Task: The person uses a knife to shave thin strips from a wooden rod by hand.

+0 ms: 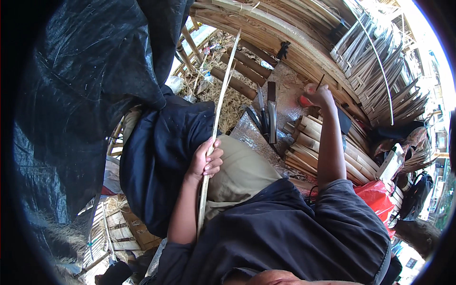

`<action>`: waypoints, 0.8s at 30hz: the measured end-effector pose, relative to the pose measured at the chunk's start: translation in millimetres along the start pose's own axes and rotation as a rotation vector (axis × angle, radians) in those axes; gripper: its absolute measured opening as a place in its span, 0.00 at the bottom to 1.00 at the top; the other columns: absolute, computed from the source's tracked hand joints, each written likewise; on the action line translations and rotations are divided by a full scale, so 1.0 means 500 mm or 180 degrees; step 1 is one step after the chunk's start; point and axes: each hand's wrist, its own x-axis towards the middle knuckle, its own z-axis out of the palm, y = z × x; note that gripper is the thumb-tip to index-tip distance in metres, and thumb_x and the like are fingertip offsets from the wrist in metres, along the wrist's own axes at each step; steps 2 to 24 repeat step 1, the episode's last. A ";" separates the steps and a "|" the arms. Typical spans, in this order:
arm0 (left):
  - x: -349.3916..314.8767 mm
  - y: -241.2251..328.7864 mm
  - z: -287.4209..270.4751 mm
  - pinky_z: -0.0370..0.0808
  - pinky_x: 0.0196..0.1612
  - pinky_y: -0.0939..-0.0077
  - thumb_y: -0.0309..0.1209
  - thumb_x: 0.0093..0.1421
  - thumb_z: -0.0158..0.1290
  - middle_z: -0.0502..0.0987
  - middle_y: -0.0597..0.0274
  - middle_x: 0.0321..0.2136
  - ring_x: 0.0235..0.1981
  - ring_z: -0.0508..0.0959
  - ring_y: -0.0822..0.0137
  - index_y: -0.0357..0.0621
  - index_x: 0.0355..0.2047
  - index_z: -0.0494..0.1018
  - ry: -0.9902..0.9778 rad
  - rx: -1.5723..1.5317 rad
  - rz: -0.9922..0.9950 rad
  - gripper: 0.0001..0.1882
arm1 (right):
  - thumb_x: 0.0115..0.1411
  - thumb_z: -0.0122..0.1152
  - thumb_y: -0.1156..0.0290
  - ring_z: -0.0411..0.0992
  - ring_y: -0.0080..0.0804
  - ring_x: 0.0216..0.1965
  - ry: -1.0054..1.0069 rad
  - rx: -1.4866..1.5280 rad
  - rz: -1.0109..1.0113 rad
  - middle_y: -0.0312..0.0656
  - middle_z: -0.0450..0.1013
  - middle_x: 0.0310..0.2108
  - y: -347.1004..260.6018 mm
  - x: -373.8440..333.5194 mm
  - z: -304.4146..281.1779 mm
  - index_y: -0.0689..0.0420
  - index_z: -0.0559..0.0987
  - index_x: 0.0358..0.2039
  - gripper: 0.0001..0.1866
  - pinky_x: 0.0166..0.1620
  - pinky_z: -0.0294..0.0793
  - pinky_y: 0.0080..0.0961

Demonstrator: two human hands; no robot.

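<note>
My left hand (pixel 213 160) is closed around a long, pale bamboo strip (pixel 219 102), which stands slantwise over my lap, its upper end pointing away from me. Out to the far right, my right hand (pixel 324 98) grips a thin dark stick (pixel 321 80) that sticks up past its fingers. A small red container (pixel 305 101) sits right by that hand; its contents cannot be made out. Between the two hands lie a knife with a pale blade (pixel 262 107) and a broader blade or tool with a metal-coloured lower part (pixel 271 118), side by side on a shiny silvery sheet (pixel 247 137).
Split bamboo pieces (pixel 342 152) are stacked below my right forearm. Long wooden boards (pixel 285 33) run along the back, with bundled strips (pixel 384 61) at the far right. A large black plastic sheet (pixel 90 61) hangs at left. Bamboo poles (pixel 244 71) lie over shavings; a red bag (pixel 375 197) is by my right elbow.
</note>
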 end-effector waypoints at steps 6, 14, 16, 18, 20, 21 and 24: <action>0.001 0.001 0.001 0.53 0.04 0.88 0.46 0.72 0.38 0.55 0.75 0.13 0.05 0.54 0.82 0.51 0.37 0.63 -0.0010 0.0021 0.0005 0.14 | 0.42 0.70 0.34 0.70 0.54 0.57 -0.0155 -0.0051 0.0128 0.67 0.69 0.55 -0.013 -0.025 -0.032 0.75 0.54 0.63 0.65 0.58 0.72 0.37; 0.001 0.001 0.001 0.53 0.04 0.88 0.46 0.72 0.38 0.55 0.75 0.13 0.05 0.54 0.82 0.51 0.37 0.63 -0.0010 0.0021 0.0005 0.14 | 0.42 0.70 0.34 0.70 0.54 0.57 -0.0155 -0.0051 0.0128 0.67 0.69 0.55 -0.013 -0.025 -0.032 0.75 0.54 0.63 0.65 0.58 0.72 0.37; 0.001 0.001 0.001 0.53 0.04 0.88 0.46 0.72 0.38 0.55 0.75 0.13 0.05 0.54 0.82 0.51 0.37 0.63 -0.0010 0.0021 0.0005 0.14 | 0.42 0.70 0.34 0.70 0.54 0.57 -0.0155 -0.0051 0.0128 0.67 0.69 0.55 -0.013 -0.025 -0.032 0.75 0.54 0.63 0.65 0.58 0.72 0.37; 0.001 0.001 0.001 0.53 0.04 0.88 0.46 0.72 0.38 0.55 0.75 0.13 0.05 0.54 0.82 0.51 0.37 0.63 -0.0010 0.0021 0.0005 0.14 | 0.42 0.70 0.34 0.70 0.54 0.57 -0.0155 -0.0051 0.0128 0.67 0.69 0.55 -0.013 -0.025 -0.032 0.75 0.54 0.63 0.65 0.58 0.72 0.37; 0.001 0.001 0.001 0.53 0.04 0.88 0.46 0.72 0.38 0.55 0.75 0.13 0.05 0.54 0.82 0.51 0.37 0.63 -0.0010 0.0021 0.0005 0.14 | 0.42 0.70 0.34 0.70 0.54 0.57 -0.0155 -0.0051 0.0128 0.67 0.69 0.55 -0.013 -0.025 -0.032 0.75 0.54 0.63 0.65 0.58 0.72 0.37; 0.001 0.001 0.001 0.53 0.04 0.88 0.46 0.72 0.38 0.55 0.75 0.13 0.05 0.54 0.82 0.51 0.37 0.63 -0.0010 0.0021 0.0005 0.14 | 0.42 0.70 0.34 0.70 0.54 0.57 -0.0155 -0.0051 0.0128 0.67 0.69 0.55 -0.013 -0.025 -0.032 0.75 0.54 0.63 0.65 0.58 0.72 0.37; 0.001 0.001 0.001 0.53 0.04 0.88 0.46 0.72 0.38 0.55 0.75 0.13 0.05 0.54 0.82 0.51 0.37 0.63 -0.0010 0.0021 0.0005 0.14 | 0.42 0.70 0.34 0.70 0.54 0.57 -0.0155 -0.0051 0.0128 0.67 0.69 0.55 -0.013 -0.025 -0.032 0.75 0.54 0.63 0.65 0.58 0.72 0.37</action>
